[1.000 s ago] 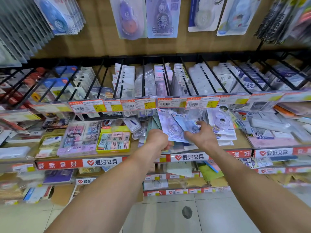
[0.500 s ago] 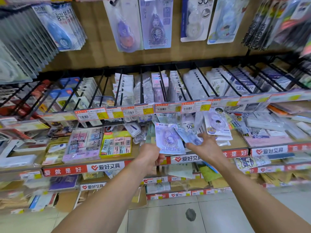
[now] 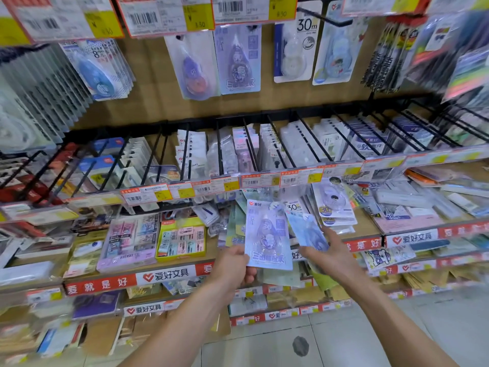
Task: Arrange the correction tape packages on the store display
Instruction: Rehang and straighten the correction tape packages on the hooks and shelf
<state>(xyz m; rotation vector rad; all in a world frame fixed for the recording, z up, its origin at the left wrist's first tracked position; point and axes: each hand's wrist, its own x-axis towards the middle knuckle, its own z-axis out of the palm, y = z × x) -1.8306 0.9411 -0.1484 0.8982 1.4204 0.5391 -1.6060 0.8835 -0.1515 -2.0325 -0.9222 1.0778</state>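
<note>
left hand pinches purple package, right hand grips blue package, both drawn further out.

left hand pinches lavender package | right hand holds blue package | both forearms extended forward

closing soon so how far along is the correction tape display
Done: hanging packages line the upper pegs. In hand: the left hand grips a lavender package, and the right hand holds a blue package. Left: a loose pile lies on the shelf, not yet hung.
</note>
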